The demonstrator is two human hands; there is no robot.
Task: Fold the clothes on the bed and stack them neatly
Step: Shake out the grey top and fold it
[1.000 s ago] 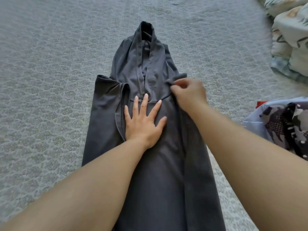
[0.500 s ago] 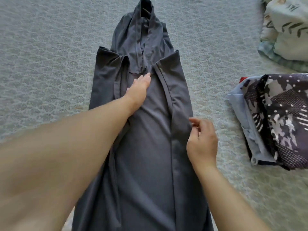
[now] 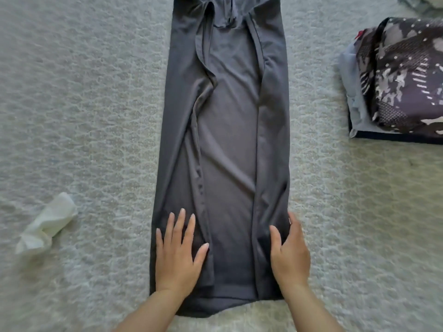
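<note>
Two hands rest near the hem of a dark grey garment (image 3: 227, 144) laid lengthwise on a bed: the left hand (image 3: 178, 255) lies flat on the folded-in left panel with its fingers straight and spread, while the right hand (image 3: 290, 255) sits at the garment's right edge, thumb on the folded-in right panel and fingers reaching over the outer edge; whether it pinches the cloth or only presses it cannot be told, as that hand is blurred. The garment stretches away from the person down the middle of the pale textured bedcover (image 3: 96, 116), its upper end cut off by the top of the frame. Both long sides are already turned in toward the centre, making one narrow strip, so the lengthwise folds appear done; the crosswise folds that would bring it down to stacking size look yet to come, as does placing it on the pile. Well to the right lies a stack of folded clothes (image 3: 395, 87), a black-and-grey patterned piece on top, a pale blue one beneath and a dark edge at the bottom, at least three items. A crumpled white cloth (image 3: 48, 226) lies alone to the left, apparently unfolded. Count: two hands, one grey garment, one stack, one loose white cloth.
</note>
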